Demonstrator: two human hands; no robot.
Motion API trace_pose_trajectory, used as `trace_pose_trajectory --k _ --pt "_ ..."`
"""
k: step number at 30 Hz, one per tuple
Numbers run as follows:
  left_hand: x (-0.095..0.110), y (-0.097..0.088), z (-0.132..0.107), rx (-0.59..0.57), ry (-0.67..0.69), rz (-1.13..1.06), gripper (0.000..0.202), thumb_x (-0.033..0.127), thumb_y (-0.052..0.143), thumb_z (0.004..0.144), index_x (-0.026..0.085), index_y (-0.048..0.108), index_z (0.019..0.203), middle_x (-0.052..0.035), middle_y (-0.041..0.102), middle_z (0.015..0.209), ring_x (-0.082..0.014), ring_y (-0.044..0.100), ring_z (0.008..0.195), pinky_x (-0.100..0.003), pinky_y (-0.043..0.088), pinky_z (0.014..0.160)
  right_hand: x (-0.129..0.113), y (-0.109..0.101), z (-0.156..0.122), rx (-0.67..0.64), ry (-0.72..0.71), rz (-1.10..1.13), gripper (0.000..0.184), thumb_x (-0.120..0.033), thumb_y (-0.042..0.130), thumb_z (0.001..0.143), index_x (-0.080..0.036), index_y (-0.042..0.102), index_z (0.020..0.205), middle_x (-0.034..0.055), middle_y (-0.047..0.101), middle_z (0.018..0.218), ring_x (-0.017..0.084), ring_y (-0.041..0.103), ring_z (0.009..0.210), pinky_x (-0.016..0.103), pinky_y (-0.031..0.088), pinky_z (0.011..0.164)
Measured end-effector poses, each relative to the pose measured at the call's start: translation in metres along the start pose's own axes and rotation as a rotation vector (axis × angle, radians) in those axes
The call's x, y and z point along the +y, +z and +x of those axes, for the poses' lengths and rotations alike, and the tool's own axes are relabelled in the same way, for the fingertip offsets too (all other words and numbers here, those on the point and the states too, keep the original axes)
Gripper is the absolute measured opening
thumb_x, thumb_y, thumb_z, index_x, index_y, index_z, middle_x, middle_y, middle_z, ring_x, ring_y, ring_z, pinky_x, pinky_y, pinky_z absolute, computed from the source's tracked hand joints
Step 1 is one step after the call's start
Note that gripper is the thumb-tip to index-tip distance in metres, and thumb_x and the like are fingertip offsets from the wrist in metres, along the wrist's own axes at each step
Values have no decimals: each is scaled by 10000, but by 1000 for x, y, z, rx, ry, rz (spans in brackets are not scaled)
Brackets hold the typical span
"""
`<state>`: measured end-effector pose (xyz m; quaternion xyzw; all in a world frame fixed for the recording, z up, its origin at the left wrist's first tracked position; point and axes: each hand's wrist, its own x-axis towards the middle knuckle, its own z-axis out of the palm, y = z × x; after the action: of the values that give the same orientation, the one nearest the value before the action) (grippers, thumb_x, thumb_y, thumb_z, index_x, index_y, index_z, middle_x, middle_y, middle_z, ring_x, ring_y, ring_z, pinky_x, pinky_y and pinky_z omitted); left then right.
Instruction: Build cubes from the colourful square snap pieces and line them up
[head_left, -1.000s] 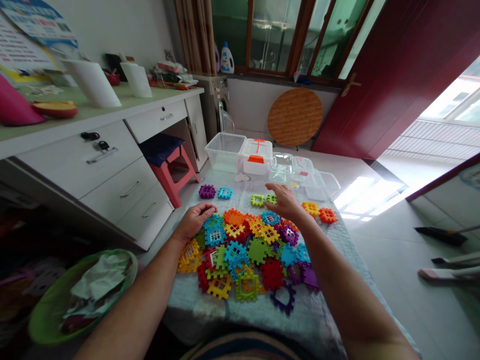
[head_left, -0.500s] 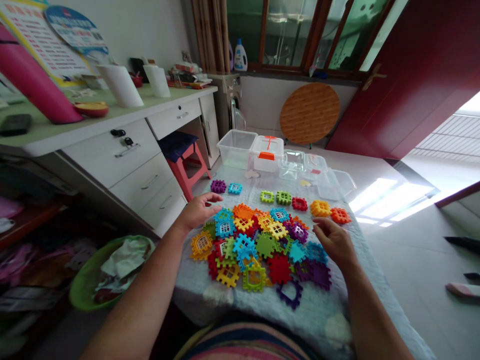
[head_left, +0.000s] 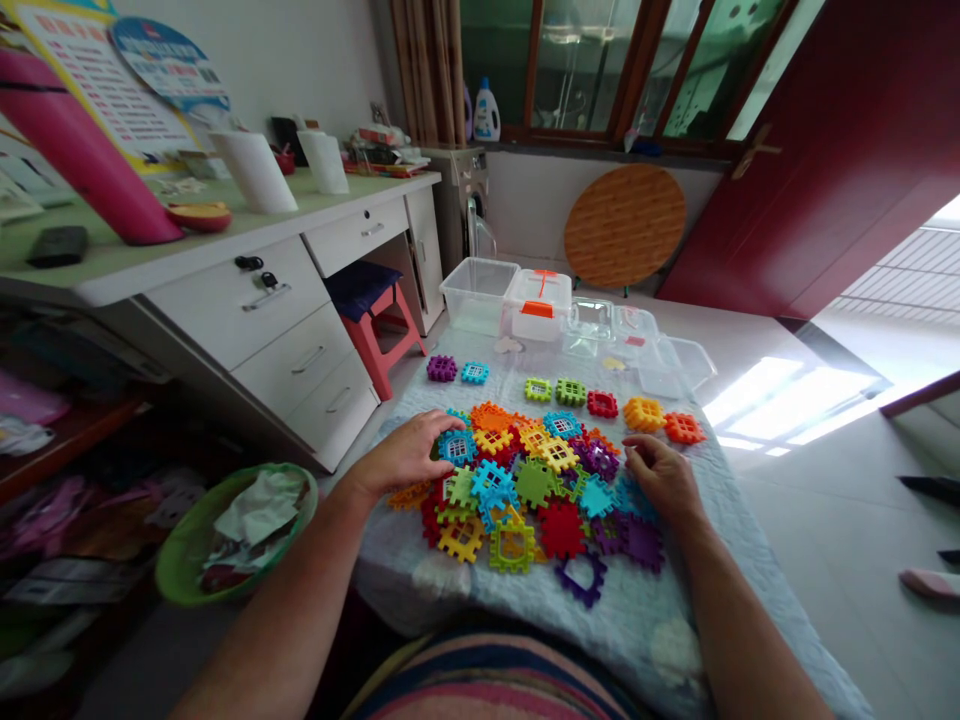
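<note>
A heap of interlocking plastic waffle blocks (head_left: 517, 490) in many colours lies on a pale blue quilted cloth (head_left: 442, 590). My left hand (head_left: 405, 455) rests on the heap's left side, its fingers spread over a blue block (head_left: 458, 447). My right hand (head_left: 660, 478) sits at the heap's right edge, loosely curled, close to a purple block (head_left: 600, 461) and nothing visible in it. Several single blocks stand in a row beyond the heap, among them a red one (head_left: 602, 403) and an orange one (head_left: 644, 413).
Clear plastic boxes (head_left: 480, 295) and a white case with an orange handle (head_left: 537, 305) stand at the cloth's far end. To the left are white drawers (head_left: 247, 310), a red stool (head_left: 379, 335) and a green basin (head_left: 236, 535) of crumpled paper. Tiled floor lies right.
My left hand has come down from just above the heap's edge onto the blue block. My right hand has shifted slightly toward the row of blocks. The view has tilted slightly.
</note>
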<state>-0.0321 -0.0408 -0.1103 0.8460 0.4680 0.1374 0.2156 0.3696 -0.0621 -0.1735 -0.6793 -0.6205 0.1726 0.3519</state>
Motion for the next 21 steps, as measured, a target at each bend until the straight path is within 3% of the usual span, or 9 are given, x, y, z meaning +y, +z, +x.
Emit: trace_pose_trajectory --k 7,10,13,15,17,21 --pt "11 -5 9 140 -30 -177 342 326 645 783 174 644 1090 -70 668 1114 -228 613 1022 -326 452 920 2 0 2 -13 -2 16 372 -471 524 777 -164 699 893 -9 539 578 155 496 533 295 399 570" --pt "14 -6 23 122 -43 -266 265 419 570 861 179 649 941 -20 670 933 -187 607 865 -287 454 791 1 0 3 -20 -10 6 364 -466 523 774 -168 697 889 -15 526 571 150 480 524 292 393 562" --pt "17 -4 41 92 -37 -307 371 471 447 929 176 592 758 21 570 707 -144 522 680 -261 402 646 1 -1 3 -29 -16 -1 355 -457 510 780 -171 693 883 -18 521 567 148 477 520 288 393 558" --pt "19 -2 52 99 -24 -357 397 483 442 932 175 565 713 24 539 677 -135 491 654 -259 383 628 1 -1 3 -31 -20 -10 346 -448 505 781 -173 692 880 -16 532 570 149 489 521 288 397 562" --pt "22 0 59 102 -39 -498 392 500 470 921 172 575 733 16 563 699 -132 499 655 -258 394 636 0 -2 3 -31 -29 -18 336 -439 508 778 -175 691 878 -15 545 574 149 499 520 287 400 565" --pt "24 7 65 62 -147 -991 368 520 539 891 162 593 822 -21 628 781 -130 568 666 -256 462 652 -3 -4 3 -34 -42 -19 328 -432 507 783 -172 688 868 -16 541 567 150 502 516 287 399 561"
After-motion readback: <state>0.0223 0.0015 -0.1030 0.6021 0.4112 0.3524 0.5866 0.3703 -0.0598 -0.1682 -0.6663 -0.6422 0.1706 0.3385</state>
